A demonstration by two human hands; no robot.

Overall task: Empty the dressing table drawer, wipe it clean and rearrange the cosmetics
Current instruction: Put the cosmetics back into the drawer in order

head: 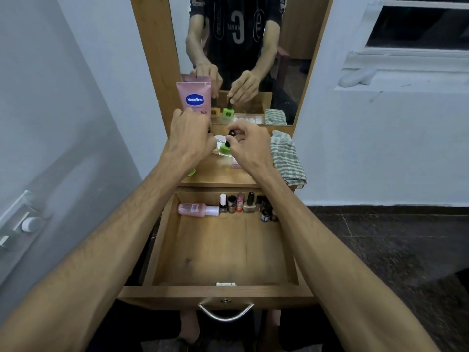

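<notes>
Head view shows both hands working on the tabletop [223, 174], just behind the open drawer [223, 250]. The right hand [250, 146] has its fingertips curled round the dark cap of a green bottle [225, 149], pinching it from above; the bottle stands upright on the tabletop, apart from the drawer. The left hand [190, 134] reaches beside the pink tube [195, 100], which stands farther from the drawer against the mirror [291, 47]; its fingers are curled, but whether they hold anything cannot be told, since the back of the hand hides them. A striped cloth [286, 158] lies folded on the tabletop's right side.

Inside the drawer, along its back wall, a pink bottle [198, 209] lies on its side and a row of small nail polish bottles [237, 204] stands next to it. The rest of the drawer floor is bare wood.

This looks like the rearranging step, with items partly returned. The next move likely calls for lifting the green bottle straight up by its cap and setting it upright beside the row without knocking its neighbours.
</notes>
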